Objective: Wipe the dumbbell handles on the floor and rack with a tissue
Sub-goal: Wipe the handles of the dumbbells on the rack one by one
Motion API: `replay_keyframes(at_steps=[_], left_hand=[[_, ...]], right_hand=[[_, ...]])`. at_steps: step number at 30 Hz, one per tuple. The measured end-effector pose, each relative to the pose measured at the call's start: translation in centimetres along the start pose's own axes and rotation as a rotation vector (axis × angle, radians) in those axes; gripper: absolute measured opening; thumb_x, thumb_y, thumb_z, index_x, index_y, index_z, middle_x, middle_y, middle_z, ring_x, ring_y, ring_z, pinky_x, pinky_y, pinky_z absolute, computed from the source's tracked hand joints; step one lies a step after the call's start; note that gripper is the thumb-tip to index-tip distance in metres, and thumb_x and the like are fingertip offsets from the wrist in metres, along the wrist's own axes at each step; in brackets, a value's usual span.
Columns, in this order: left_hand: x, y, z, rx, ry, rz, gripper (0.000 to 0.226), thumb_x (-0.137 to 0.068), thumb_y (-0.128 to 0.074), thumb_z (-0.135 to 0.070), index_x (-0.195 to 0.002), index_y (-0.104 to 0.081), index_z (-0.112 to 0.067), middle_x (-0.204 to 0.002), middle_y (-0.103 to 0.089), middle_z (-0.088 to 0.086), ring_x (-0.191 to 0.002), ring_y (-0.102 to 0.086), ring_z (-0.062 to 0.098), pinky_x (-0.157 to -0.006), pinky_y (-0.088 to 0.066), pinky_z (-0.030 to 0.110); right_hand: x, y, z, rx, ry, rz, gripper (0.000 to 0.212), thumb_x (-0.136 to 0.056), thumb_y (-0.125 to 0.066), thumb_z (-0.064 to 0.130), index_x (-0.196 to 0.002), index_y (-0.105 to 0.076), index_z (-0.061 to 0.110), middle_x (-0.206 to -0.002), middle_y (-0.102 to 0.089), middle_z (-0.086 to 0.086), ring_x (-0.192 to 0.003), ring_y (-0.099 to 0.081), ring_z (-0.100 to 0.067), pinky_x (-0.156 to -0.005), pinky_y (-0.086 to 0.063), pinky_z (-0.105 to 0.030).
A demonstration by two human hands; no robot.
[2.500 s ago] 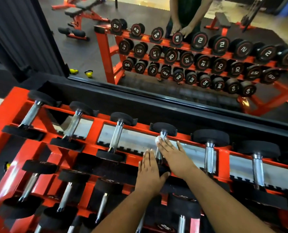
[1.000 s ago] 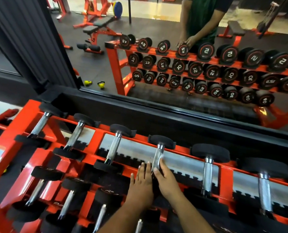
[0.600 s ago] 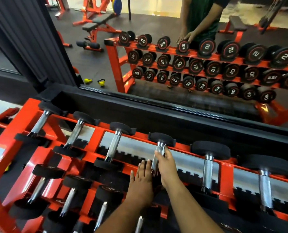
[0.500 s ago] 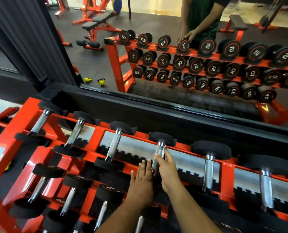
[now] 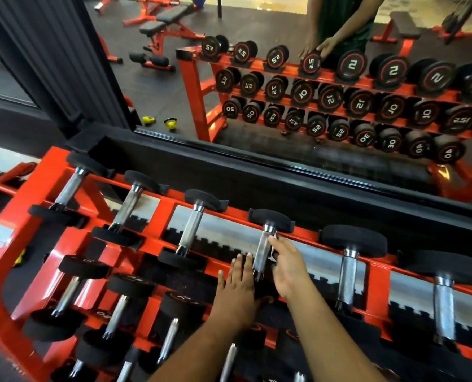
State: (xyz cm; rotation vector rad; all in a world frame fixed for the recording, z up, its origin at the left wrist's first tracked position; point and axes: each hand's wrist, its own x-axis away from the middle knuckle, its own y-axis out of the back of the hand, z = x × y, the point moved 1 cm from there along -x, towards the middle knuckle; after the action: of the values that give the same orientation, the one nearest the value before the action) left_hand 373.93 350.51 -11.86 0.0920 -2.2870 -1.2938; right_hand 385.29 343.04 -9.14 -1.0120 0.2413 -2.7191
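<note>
1. So we've got a big orange rack (image 5: 163, 213) loaded with black-headed dumbbells, chrome handles pointing away from the camera. The top row has a bunch of them side by side, and more sit on the lower tier nearer the camera.
2. Right behind the rack there's a wall mirror (image 5: 257, 100) with a black ledge under it. It reflects the same rack with the numbered weight ends, plus a person in a dark green top (image 5: 342, 20) leaning over the top row.
3. Also in the reflection: an orange-framed bench (image 5: 168, 17) and two little yellow kettlebells (image 5: 159, 122) on the dark floor. A dark ribbed panel (image 5: 44, 59) stands to the left of the mirror.
4. The dumbbell being worked on (image 5: 265, 238) is fourth from the left on the top row, neighbours close on both sides, so it's a tight spot.
5. Left hand (image 5: 237, 288): fingers straight and together, lying flat on the near black head of that dumbbell, just left of the handle. Not gripping anything.
6. Right hand (image 5: 287, 266): curled round the right side of the chrome handle, fingertips up near the far head. A tiny pale bit of tissue (image 5: 275, 235) peeks out at the fingertips; the rest is hidden under the hand.
</note>
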Motion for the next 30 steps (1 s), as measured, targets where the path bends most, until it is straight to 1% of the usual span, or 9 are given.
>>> replay_keyframes(at_steps=[2, 6, 11, 16, 21, 24, 27, 28, 30], left_hand=[[0.1, 0.1, -0.1, 0.002, 0.001, 0.003, 0.102, -0.097, -0.047, -0.062, -0.156, 0.026, -0.021, -0.167, 0.022, 0.004, -0.153, 0.020, 0.019, -0.121, 0.015, 0.047], [0.3, 0.5, -0.3, 0.014, 0.008, 0.000, 0.102, -0.097, -0.049, -0.061, -0.157, 0.024, -0.021, -0.168, 0.019, 0.005, -0.154, 0.018, 0.020, -0.122, 0.013, 0.048], [0.1, 0.5, -0.2, 0.009, 0.004, 0.010, 0.103, -0.097, -0.049, -0.061, -0.156, 0.025, -0.020, -0.167, 0.021, 0.005, -0.154, 0.018, 0.021, -0.122, 0.013, 0.048], [0.2, 0.6, -0.4, 0.025, 0.009, 0.005, 0.103, -0.096, -0.049, -0.062, -0.157, 0.024, -0.021, -0.168, 0.020, 0.004, -0.154, 0.018, 0.019, -0.122, 0.014, 0.047], [0.1, 0.3, -0.2, 0.009, -0.002, -0.004, 0.103, -0.096, -0.047, -0.063, -0.156, 0.025, -0.020, -0.167, 0.022, 0.004, -0.154, 0.018, 0.020, -0.123, 0.013, 0.048], [0.1, 0.2, -0.1, 0.010, -0.002, -0.010, 0.104, -0.096, -0.048, -0.063, -0.156, 0.024, -0.020, -0.168, 0.020, 0.005, -0.154, 0.017, 0.020, -0.123, 0.012, 0.048], [0.1, 0.3, -0.3, 0.029, 0.007, -0.016, 0.105, -0.094, -0.050, -0.064, -0.157, 0.022, -0.021, -0.168, 0.017, 0.005, -0.155, 0.015, 0.020, -0.123, 0.013, 0.048], [0.0, 0.3, -0.3, 0.034, 0.009, -0.015, 0.106, -0.094, -0.051, -0.064, -0.157, 0.022, -0.021, -0.168, 0.017, 0.005, -0.155, 0.015, 0.020, -0.122, 0.013, 0.048], [0.0, 0.3, -0.2, 0.030, 0.008, -0.003, 0.105, -0.094, -0.050, -0.064, -0.157, 0.024, -0.022, -0.168, 0.019, 0.005, -0.155, 0.016, 0.020, -0.122, 0.013, 0.048]], right_hand=[[-0.7, -0.8, 0.0, 0.007, -0.049, -0.023, 0.026, -0.095, -0.066, 0.025, -0.120, -0.067, 0.019, -0.116, -0.068, -0.006, -0.109, -0.061, -0.025, -0.101, -0.048, -0.047], [-2.1, -1.0, 0.0, -0.001, -0.095, 0.018, 0.028, -0.092, -0.069, 0.025, -0.117, -0.070, 0.012, -0.115, -0.074, -0.008, -0.108, -0.067, -0.023, -0.101, -0.050, -0.044], [-2.2, 1.0, -1.3, 0.076, -0.040, -0.013, 0.025, -0.089, -0.070, 0.035, -0.112, -0.073, 0.028, -0.123, -0.067, -0.004, -0.120, -0.057, -0.027, -0.109, -0.042, -0.055], [-2.4, -0.3, -0.9, -0.009, -0.116, 0.057, 0.033, -0.091, -0.070, 0.031, -0.119, -0.070, 0.014, -0.117, -0.072, -0.009, -0.111, -0.065, -0.027, -0.099, -0.051, -0.045], [-2.5, 1.9, -1.1, -0.015, -0.051, 0.023, 0.027, -0.093, -0.067, 0.031, -0.114, -0.073, 0.015, -0.116, -0.072, -0.011, -0.114, -0.064, -0.031, -0.105, -0.048, -0.052], [-2.3, 0.8, -1.6, -0.003, -0.054, 0.043, 0.027, -0.091, -0.069, 0.031, -0.114, -0.071, 0.017, -0.113, -0.072, -0.011, -0.109, -0.066, -0.030, -0.099, -0.052, -0.049], [-2.5, -0.4, -1.5, 0.016, -0.114, 0.079, 0.034, -0.091, -0.070, 0.029, -0.118, -0.070, 0.009, -0.106, -0.076, -0.010, -0.098, -0.072, -0.025, -0.082, -0.057, -0.038], [-2.6, -0.3, -1.4, 0.015, -0.126, 0.088, 0.033, -0.093, -0.068, 0.028, -0.119, -0.070, 0.008, -0.106, -0.076, -0.010, -0.099, -0.072, -0.025, -0.082, -0.058, -0.038], [-2.8, 0.7, -1.4, 0.027, -0.107, 0.090, 0.032, -0.093, -0.068, 0.030, -0.117, -0.071, 0.010, -0.110, -0.075, -0.011, -0.108, -0.069, -0.029, -0.096, -0.055, -0.044]])
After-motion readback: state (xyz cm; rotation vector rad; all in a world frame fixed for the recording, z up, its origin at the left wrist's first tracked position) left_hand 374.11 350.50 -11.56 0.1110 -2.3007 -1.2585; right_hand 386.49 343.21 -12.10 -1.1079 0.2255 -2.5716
